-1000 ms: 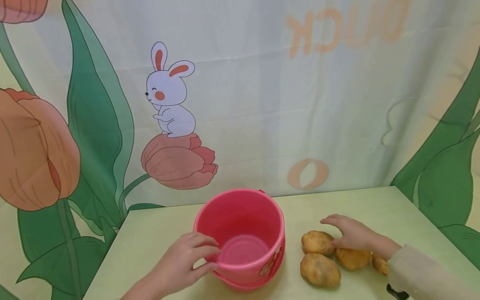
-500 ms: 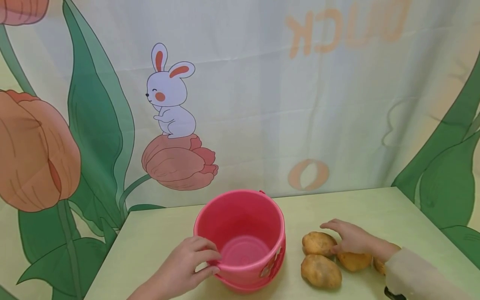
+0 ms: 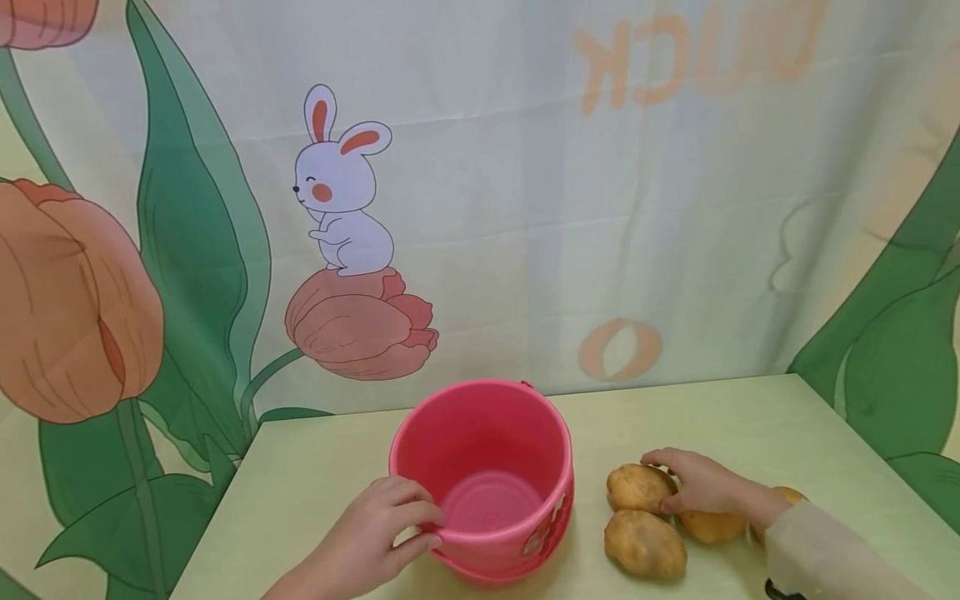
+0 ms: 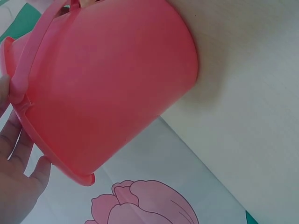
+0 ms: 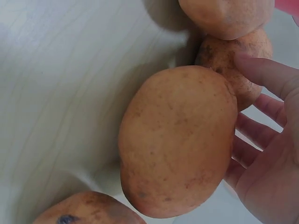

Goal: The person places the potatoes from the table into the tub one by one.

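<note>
A pink bucket [image 3: 491, 552] stands upright on the table, its inside bare. At its near left rim, my left hand [image 3: 378, 529] holds on, the thumb outside and the fingers over the edge. The left wrist view shows the bucket's handle [image 4: 35, 51] hanging along the wall. To the right, my right hand [image 3: 712, 485] holds a potato [image 3: 633, 487] on the table, thumb on the near side and fingertips at the far side. A second potato [image 3: 645, 546] lies just nearer. Another potato [image 5: 180, 140], large in the right wrist view, lies under the hand's palm side.
One more potato [image 3: 791, 494] lies partly hidden behind the right wrist. The pale table [image 3: 315, 467] ends at a hanging cloth [image 3: 480, 208] printed with a rabbit and tulips. A dark band [image 3: 783, 590] shows by the right sleeve.
My right hand has lowered slightly, and its fingertips have come down onto the far side of the potato. The left hand stays at the bucket's rim, its fingers a little closer in.
</note>
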Motion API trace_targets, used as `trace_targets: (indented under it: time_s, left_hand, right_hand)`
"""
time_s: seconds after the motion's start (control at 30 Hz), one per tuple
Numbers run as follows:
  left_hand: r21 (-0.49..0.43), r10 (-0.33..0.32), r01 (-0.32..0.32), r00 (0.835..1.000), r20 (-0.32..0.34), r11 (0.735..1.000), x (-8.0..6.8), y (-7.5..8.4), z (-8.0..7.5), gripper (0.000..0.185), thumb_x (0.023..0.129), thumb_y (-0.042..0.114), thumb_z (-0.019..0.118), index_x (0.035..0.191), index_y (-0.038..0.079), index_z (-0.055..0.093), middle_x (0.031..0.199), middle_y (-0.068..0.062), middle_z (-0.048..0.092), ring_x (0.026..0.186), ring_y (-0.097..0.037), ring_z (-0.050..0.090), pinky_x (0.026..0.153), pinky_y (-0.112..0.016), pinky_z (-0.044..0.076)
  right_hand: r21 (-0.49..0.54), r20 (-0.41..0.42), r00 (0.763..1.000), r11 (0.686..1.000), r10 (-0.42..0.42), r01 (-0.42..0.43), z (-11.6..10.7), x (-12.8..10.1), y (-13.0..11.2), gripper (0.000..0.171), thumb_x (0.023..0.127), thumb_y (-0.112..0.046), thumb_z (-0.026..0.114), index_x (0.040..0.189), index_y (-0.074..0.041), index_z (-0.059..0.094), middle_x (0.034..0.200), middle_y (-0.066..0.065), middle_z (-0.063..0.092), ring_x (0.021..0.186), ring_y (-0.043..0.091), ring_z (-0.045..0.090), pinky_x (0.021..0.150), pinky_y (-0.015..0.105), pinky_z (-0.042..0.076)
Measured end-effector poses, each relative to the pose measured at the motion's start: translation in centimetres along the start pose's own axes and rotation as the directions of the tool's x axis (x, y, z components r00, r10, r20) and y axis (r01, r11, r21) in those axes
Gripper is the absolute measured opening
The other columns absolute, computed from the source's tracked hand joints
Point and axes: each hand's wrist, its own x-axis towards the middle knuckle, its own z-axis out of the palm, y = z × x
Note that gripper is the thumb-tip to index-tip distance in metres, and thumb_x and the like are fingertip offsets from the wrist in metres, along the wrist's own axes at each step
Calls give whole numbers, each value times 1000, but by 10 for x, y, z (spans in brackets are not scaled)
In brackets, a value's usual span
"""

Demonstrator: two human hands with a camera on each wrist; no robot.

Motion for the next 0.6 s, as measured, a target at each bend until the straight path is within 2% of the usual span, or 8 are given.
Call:
trace_targets:
  time_s: [0.23, 0.5, 0.6]
  left_hand:
    - [5, 13, -13, 1000, -4, 1000, -1, 0, 0, 18, 74, 31, 70, 90, 30, 64, 88, 18, 56, 85, 0, 48, 75, -24, 46]
    - [-10, -37, 38, 998, 41, 999, 1, 2, -3, 18, 76, 34, 67, 93, 32, 64, 90, 18, 56, 87, 0, 47, 75, -23, 47]
    - [-8, -31, 32, 999, 35, 999, 1, 2, -3, 18, 75, 33, 68, 93, 32, 64, 90, 18, 56, 87, 0, 47, 75, -23, 46]
  right_hand:
    - [10, 8, 1000, 1000, 10, -10, 1, 1, -2, 57, 67, -17, 75, 115, 0, 49, 112, 15, 55, 98, 33, 52, 79, 50, 43]
    - [-24, -13, 1000, 1000, -11, 11, 2, 2, -2, 53, 66, -21, 76, 110, -4, 51, 105, 7, 57, 94, 26, 53, 78, 45, 43]
    - [-58, -27, 999, 998, -25, 23, 2, 3, -3, 52, 66, -22, 76, 109, -5, 52, 102, 5, 56, 92, 23, 53, 77, 43, 44]
